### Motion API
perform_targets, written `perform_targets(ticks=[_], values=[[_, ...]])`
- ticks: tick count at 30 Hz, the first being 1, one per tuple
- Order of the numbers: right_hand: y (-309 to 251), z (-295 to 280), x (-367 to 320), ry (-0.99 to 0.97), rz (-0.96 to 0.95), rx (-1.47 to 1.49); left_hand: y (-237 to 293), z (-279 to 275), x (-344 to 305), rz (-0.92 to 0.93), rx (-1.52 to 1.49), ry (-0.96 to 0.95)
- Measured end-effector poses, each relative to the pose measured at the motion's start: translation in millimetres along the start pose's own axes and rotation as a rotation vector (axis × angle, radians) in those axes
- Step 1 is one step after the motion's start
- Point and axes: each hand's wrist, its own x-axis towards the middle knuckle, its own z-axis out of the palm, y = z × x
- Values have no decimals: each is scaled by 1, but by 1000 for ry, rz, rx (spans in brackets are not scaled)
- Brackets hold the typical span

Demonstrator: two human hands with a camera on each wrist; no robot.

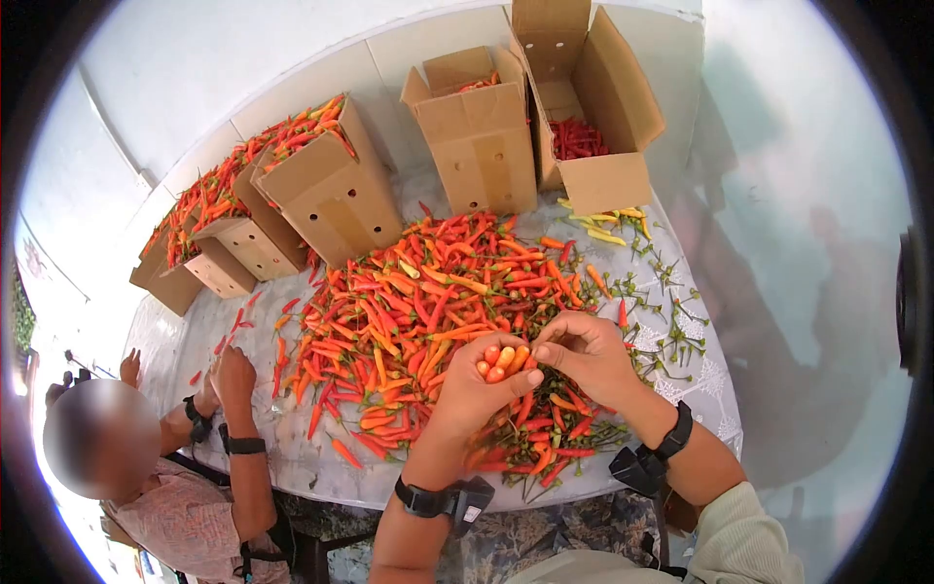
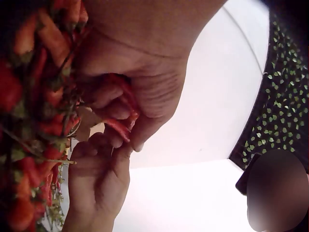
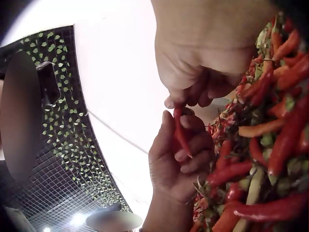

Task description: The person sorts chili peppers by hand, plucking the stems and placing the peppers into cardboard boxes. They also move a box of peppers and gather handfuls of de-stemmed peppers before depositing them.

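My left hand (image 1: 472, 394) is curled round a small bunch of orange-red chili peppers (image 1: 496, 365) above the heap. Close against it, my right hand (image 1: 586, 358) pinches with thumb and forefinger at the end of one of those peppers. In the right wrist view, a slim red chili pepper (image 3: 181, 135) lies across the left hand's fingers, its upper end at the right hand's fingertips. Beneath both hands spreads a big heap of red and orange chili peppers (image 1: 389, 302); green stems show among them near the front.
Open cardboard boxes (image 1: 341, 219) of chili peppers line the back of the table (image 1: 720, 389). Loose green stems (image 1: 671, 331) lie scattered at right, near some yellow peppers (image 1: 603, 234). Another person (image 1: 195, 516) sits at left, hands over the table.
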Motion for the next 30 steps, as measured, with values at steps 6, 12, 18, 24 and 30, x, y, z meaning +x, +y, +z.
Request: perform_targets(ticks=[6,12,18,24,30], values=[[-11,5,-3,138,-232,-437,0,0,2,-29,77,14],[-12,11,-2,244,-588,-712,2,2,3,-57,113,21],[-6,12,-1,303,-739,-754,3,6,2,25,181,33],[-8,12,-3,325,-776,-832,6,9,-1,-5,173,51],[-9,12,-4,350,-870,-917,7,10,-1,21,205,64]])
